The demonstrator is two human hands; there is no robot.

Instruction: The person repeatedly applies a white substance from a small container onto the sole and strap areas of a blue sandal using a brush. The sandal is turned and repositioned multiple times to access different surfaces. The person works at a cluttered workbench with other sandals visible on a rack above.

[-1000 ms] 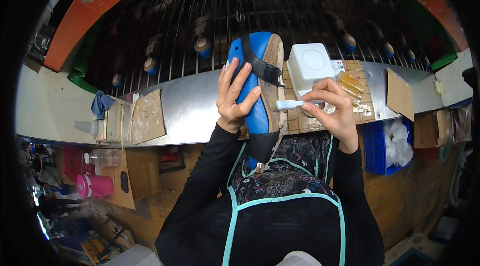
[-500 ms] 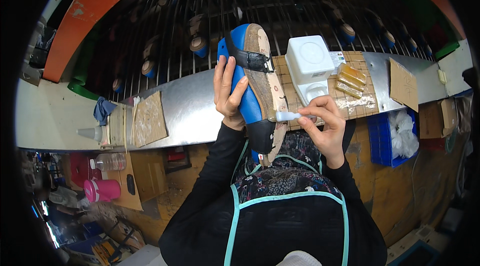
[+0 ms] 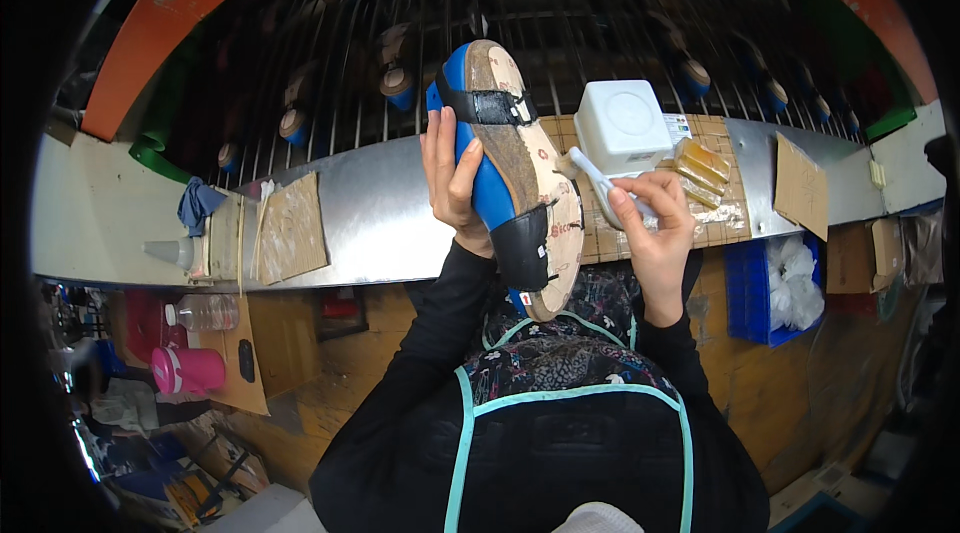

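Observation:
My left hand (image 3: 455,178) grips a sandal (image 3: 518,158) on a blue shoe last (image 3: 490,183) by its side, thumb across the blue. The sandal's underside is turned up, showing a pale printed insole board with brown edging and two black straps folded over it. Between the fingertips of my right hand (image 3: 655,228) is a small brush with a white handle (image 3: 592,171). Its tan bristle tip is close to the sandal's right edge; whether it touches, I cannot tell. Just beyond the brush stands a white plastic container (image 3: 622,125).
Yellowish translucent blocks (image 3: 703,171) lie right of the container on a taped cardboard sheet (image 3: 720,218). A dark rod rack (image 3: 440,23) holding several lasts spans the far side. Loose cardboard (image 3: 292,228) rests at left. A blue crate (image 3: 750,293) with white bags hangs low right.
The brush has moved up and right, from the sandal's lower strap to beside its right edge, and its handle is now tilted. The sandal has turned slightly, showing more of its underside.

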